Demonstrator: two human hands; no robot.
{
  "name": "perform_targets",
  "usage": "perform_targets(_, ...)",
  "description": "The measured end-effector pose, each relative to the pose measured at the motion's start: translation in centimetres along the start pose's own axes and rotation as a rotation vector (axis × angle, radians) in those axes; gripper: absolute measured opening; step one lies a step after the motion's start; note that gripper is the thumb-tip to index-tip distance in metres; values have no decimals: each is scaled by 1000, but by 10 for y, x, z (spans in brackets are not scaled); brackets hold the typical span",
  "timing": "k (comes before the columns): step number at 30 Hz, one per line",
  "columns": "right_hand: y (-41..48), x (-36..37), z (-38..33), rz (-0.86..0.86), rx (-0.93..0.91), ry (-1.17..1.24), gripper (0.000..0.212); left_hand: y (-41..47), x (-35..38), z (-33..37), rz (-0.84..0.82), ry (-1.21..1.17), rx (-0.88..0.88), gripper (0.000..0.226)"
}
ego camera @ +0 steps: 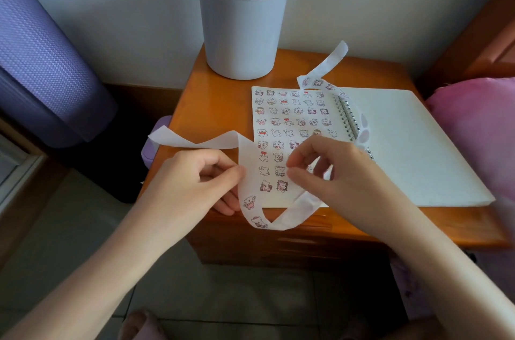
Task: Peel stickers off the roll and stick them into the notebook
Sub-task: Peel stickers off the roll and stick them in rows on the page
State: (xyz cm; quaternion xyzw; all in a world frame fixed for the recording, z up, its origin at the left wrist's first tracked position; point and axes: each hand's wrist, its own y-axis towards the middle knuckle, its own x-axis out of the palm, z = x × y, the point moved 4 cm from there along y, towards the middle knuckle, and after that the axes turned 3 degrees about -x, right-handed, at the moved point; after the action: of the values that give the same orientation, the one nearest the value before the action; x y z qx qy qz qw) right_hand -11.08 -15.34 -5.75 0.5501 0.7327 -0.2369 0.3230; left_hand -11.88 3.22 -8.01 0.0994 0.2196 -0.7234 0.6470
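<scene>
**Peeling the next sticker over a nearly full page**

Nearest to us, the sticker strip [257, 217] loops down past the near edge of the wooden bedside table [223, 89], with two stickers left on the hanging part. Our left hand [195, 181] pinches the strip between thumb and fingers. Our right hand [328, 169] has thumb and forefinger closed at the strip's right edge, apparently lifting a sticker; we cannot tell whether one is free yet.

Under the hands lies the open notebook [404, 144], its left page covered in rows of stickers, its right page blank. Spent backing trails away to the left, and more strip crosses the spiral binding towards the far right. Further back stands a grey bin [242, 24].

The risks, as we judge them: the sticker could tear or fold on itself if pulled too fast, the slack strip could snag on the spiral, and the little space left near the page bottom could cause overlaps.
</scene>
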Motion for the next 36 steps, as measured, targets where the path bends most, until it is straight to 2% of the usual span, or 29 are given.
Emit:
perform_targets(1,-3,-4,-3,-37,-21,-43,7,0,0,0,1,-3,-6,11)
perform_targets(3,-9,-11,-4,-155,-51,-139,32,0,-1,0,3,-7,-16,11)
perform_targets(4,-11,-13,-3,-214,-57,-175,37,0,-1,0,2,-8,-18,11)
perform_targets(7,-15,-14,1,-309,-118,-283,30,1,-3,1,2,-13,-20,12)
perform_targets(10,-15,-17,4,-294,-166,-351,22,1,-4,2,-3,-28,-35,12)
perform_targets(14,-18,-16,0,-282,-197,-319,6,0,-4,3,-10,-27,-49,12)
perform_targets(17,-22,-11,-5,-275,-252,-334,9,1,-6,3,-5,-35,-63,13)
perform_targets(21,-21,-12,-7,-285,-248,-353,27,3,-6,6,-34,-73,-111,17)
perform_targets(28,-17,-9,-10,-170,-230,-283,8,-6,-9,12,1,-69,-55,12)
perform_targets(36,-33,6,-34,-240,-269,-163,8,-11,-17,16,71,-60,7,18)
